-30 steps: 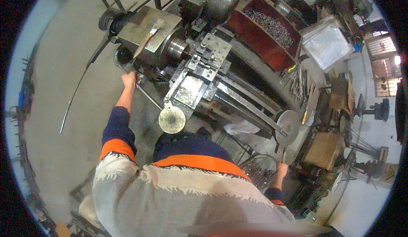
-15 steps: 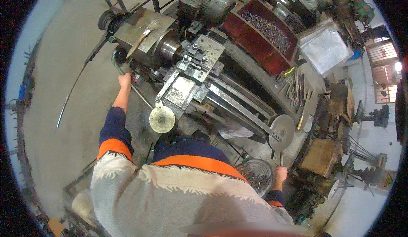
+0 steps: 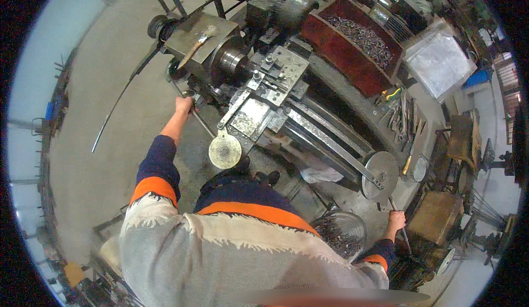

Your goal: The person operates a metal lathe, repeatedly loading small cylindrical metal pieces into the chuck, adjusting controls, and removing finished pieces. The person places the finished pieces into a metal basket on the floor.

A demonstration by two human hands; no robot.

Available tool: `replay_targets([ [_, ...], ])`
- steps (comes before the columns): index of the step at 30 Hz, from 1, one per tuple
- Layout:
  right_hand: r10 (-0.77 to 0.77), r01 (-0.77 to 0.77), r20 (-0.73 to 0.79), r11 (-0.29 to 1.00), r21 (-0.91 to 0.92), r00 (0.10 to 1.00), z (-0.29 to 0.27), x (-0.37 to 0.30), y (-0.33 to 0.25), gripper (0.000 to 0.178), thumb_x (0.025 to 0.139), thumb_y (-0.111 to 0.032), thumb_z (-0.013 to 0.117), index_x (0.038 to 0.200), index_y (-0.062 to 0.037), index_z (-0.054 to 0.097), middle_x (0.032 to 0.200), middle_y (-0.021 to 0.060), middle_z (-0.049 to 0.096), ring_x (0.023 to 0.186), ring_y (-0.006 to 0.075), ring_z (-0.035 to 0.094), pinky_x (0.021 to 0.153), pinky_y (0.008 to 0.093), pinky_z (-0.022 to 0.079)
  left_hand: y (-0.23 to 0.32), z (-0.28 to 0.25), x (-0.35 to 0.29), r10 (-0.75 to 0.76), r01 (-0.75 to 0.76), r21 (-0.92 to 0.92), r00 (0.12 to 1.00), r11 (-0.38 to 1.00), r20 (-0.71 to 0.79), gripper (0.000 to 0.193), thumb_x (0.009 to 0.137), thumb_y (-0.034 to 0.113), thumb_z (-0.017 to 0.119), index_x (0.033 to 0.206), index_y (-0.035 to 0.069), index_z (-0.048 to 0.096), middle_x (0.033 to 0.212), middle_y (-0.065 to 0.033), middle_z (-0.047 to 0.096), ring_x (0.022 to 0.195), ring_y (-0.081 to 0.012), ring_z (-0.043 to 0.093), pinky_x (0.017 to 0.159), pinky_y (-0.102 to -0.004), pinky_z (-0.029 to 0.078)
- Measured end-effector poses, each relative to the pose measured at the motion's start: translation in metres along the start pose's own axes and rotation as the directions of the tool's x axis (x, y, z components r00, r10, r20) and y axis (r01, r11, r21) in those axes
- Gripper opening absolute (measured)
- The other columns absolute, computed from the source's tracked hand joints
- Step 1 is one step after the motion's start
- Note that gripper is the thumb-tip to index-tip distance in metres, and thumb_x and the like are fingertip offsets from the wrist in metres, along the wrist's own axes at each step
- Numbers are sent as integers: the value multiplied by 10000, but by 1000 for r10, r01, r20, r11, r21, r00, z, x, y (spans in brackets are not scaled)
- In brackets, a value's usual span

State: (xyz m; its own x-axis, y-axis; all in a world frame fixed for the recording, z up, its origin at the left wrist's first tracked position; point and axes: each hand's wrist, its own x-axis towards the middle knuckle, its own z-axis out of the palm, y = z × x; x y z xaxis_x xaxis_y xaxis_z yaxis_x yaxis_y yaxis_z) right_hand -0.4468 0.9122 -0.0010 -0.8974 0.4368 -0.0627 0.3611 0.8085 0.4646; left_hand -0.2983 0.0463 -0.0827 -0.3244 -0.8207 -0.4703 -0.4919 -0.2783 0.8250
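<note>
The left hand (image 3: 183, 105) stays wrapped around the lever (image 3: 199, 121) by the lathe (image 3: 264, 81). The right hand (image 3: 396, 219) still grips the thin rod (image 3: 401, 231). Only the view has shifted, so both holds look steady.

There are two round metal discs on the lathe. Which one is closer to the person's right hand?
The grey disc at the lathe's right end, just above the right hand gripping a rod. The paler yellowish disc hangs in front, nearer the left hand.

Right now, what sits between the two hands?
Head view: between left hand and right hand lie the round handwheel and lathe bed rails.
</note>
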Motion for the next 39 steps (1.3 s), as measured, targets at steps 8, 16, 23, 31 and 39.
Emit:
replay_targets([
  [8, 2, 11, -101, 992, 124, 995, 59, -50, -13, 468, 646, -220, 552, 1059, -19, 461, 1083, 138, 505, 1019, 327, 467, 873, 392, 383, 52, -87, -29, -54, 71, -78, 979, 994, 197, 292, 786, 247, 545, 927, -7, 514, 711, -105, 584, 562, -197, 597, 450, -270, 475],
  [16, -414, 331, 403, 907, 261, 816, 7, -96, -41, 576, 623, -277, 567, 1114, 13, 486, 1128, 178, 511, 1036, 309, 491, 872, 344, 403, 47, -191, 33, 431, -294, 719, 902, 630, -9, 349, 690, 219, 590, 982, 32, 552, 810, -185, 609, 755, -315, 601, 630, -378, 474],
  [23, -278, 51, 238, 741, 670, 931, 26, -146, -35, 286, 595, -212, 600, 813, -31, 645, 742, 196, 614, 744, 302, 611, 673, 328, 464, 90, -163, -3, 487, -370, 928, 802, -50, 346, 285, 747, 298, 543, 878, 49, 581, 875, -181, 600, 832, -319, 579, 712, -416, 457],
  [31, -388, 71, 270, 673, 736, 881, 16, -205, -63, 294, 617, -156, 567, 848, 13, 633, 710, 171, 617, 675, 210, 605, 643, 315, 473, 23, -164, 43, 659, -325, 932, 738, 157, 147, 342, 786, 315, 505, 886, -3, 581, 818, -203, 599, 766, -355, 589, 643, -429, 467],
  [39, -512, 254, 4, 433, 865, 859, -120, -144, -117, 292, 610, -163, 626, 879, -49, 632, 815, 177, 612, 748, 297, 600, 653, 360, 469, 78, -185, -27, 428, -349, 936, 853, 39, 300, 411, 767, 238, 465, 1140, 68, 441, 840, -189, 601, 770, -352, 585, 667, -428, 459],
])
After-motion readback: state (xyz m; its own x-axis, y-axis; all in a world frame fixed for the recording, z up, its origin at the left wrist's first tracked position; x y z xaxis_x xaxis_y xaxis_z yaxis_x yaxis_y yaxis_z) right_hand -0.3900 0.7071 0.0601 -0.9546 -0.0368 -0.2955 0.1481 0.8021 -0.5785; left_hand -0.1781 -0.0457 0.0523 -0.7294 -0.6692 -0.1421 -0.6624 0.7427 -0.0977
